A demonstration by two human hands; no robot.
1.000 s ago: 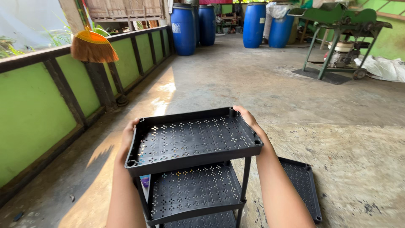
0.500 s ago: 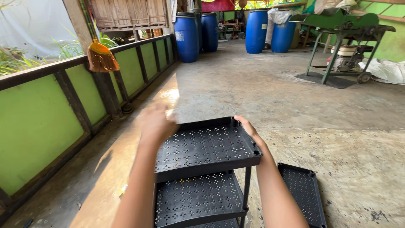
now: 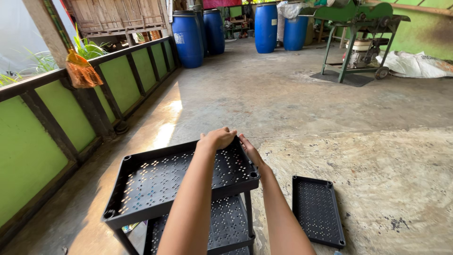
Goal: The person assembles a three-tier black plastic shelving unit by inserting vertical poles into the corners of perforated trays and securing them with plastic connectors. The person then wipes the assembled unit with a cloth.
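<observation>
A black plastic rack stands in front of me, with a perforated top tray (image 3: 155, 179) and a second tray (image 3: 226, 222) under it. My left hand (image 3: 217, 138) reaches across to the top tray's far right corner, its fingers curled over the far rim. Right beside it, touching, my right hand (image 3: 249, 150) lies along the same corner's edge, its fingertips hidden behind the left hand. A loose black perforated tray (image 3: 316, 210) lies flat on the concrete floor just right of the rack.
A low wall of green panels (image 3: 66, 118) with dark wooden rails runs along the left, with an orange broom head (image 3: 80, 71) hanging on it. Blue barrels (image 3: 188, 38) stand at the back. At the back right stand a green machine on legs (image 3: 358, 28) and white sacks (image 3: 415, 66).
My left hand has let go of the tray's left side, lifted, and crossed over to the far right corner next to my right hand. The view has shifted right.
</observation>
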